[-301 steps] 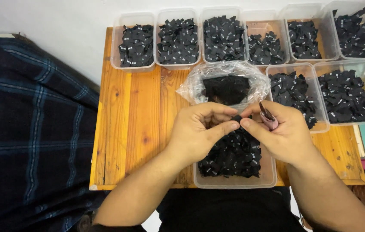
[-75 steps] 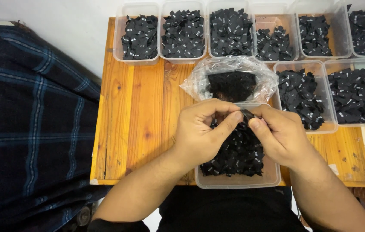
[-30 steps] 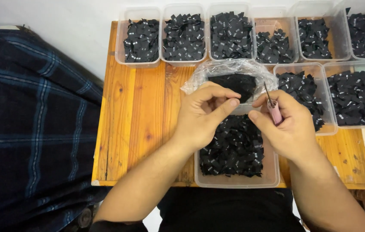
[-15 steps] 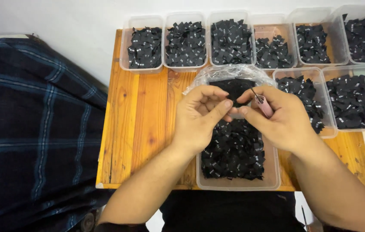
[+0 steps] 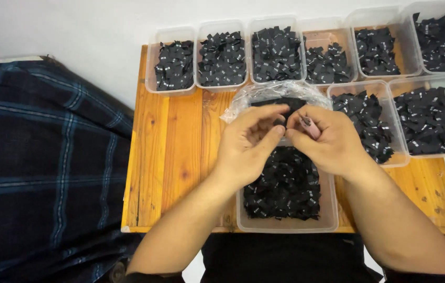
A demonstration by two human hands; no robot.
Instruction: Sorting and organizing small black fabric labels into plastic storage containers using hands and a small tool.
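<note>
My left hand (image 5: pixel 251 144) and my right hand (image 5: pixel 327 139) meet fingertip to fingertip above a clear plastic tub (image 5: pixel 285 224) filled with small black fabric labels (image 5: pixel 288 183). Between the fingertips sits a small black label (image 5: pixel 281 123), pinched from both sides. My right hand also grips a small pink-handled tool (image 5: pixel 309 126) whose thin metal tip points toward the label. Just behind the hands lies a crumpled clear plastic bag (image 5: pixel 264 94) with more black labels inside.
A wooden table (image 5: pixel 175 152) carries several clear tubs of black labels in a back row (image 5: pixel 222 57) and two more at the right (image 5: pixel 432 123). Dark blue plaid cloth (image 5: pixel 44 173) lies left of the table. A white wall is behind.
Over the last second the hands came back together over the tub; the pink tool's tip now points at the label pinched between the fingertips. The camera view shifted slightly.
</note>
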